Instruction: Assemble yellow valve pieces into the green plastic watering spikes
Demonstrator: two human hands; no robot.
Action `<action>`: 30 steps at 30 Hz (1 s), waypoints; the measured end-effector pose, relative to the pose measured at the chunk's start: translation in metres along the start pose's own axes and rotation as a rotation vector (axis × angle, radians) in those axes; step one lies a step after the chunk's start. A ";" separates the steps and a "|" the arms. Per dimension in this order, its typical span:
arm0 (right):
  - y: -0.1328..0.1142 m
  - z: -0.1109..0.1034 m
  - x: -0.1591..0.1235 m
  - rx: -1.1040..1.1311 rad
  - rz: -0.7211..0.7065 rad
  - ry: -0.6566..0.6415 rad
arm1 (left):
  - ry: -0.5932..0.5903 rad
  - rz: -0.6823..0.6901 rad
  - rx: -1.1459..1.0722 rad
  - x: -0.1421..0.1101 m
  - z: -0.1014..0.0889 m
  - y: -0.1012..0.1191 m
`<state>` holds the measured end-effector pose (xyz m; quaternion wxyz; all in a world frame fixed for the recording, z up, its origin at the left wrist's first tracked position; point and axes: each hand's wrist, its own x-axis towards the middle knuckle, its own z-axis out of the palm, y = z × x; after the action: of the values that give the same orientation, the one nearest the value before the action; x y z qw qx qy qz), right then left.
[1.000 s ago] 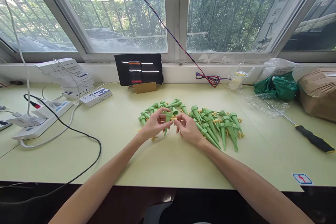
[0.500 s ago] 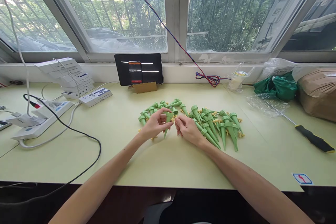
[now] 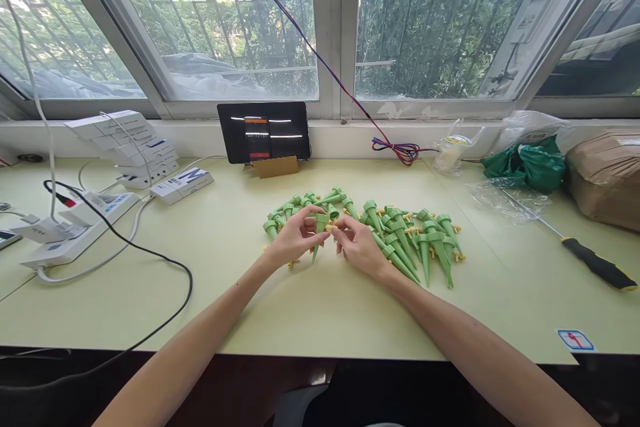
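Observation:
My left hand [image 3: 293, 239] is closed on a green plant-watering spike [image 3: 321, 221], its ridged cap up and its pointed end down. At the side of this spike sits a small yellow valve [image 3: 329, 227]. The fingers of my right hand [image 3: 363, 248] are pinched at that valve, partly covering it. Right of my hands lies a heap of similar green spikes [image 3: 397, 230], many with yellow valves. Behind my left hand is a smaller group of green spikes [image 3: 293, 201], partly hidden by my fingers.
A tablet [image 3: 265, 133] leans on a cardboard stand at the back. White boxes [image 3: 133, 147] and a power strip [image 3: 85, 233] with cables stand left. To the right lie a screwdriver [image 3: 597, 263], a green bag [image 3: 527, 167] and a brown package [image 3: 605, 177].
My right fingers have shifted very slightly at the yellow valve. My left hand and the spike in it look the same, as do the heaps.

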<state>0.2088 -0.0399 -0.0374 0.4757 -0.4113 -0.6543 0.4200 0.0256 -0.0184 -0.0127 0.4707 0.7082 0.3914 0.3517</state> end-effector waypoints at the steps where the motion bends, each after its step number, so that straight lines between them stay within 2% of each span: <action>1: 0.000 0.000 0.000 0.000 0.001 -0.002 | -0.002 0.003 0.005 0.000 0.000 0.000; 13: 0.005 -0.001 -0.001 -0.085 -0.004 -0.039 | -0.012 0.004 0.028 0.000 0.001 -0.001; 22: 0.008 0.003 0.000 0.030 0.014 -0.012 | 0.004 0.016 0.071 0.000 0.000 -0.002; 30: 0.007 0.002 0.000 0.012 -0.003 -0.001 | -0.007 0.021 0.063 0.001 0.001 -0.004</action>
<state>0.2082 -0.0376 -0.0440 0.4784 -0.4073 -0.6527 0.4234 0.0260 -0.0173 -0.0164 0.4458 0.7279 0.3934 0.3415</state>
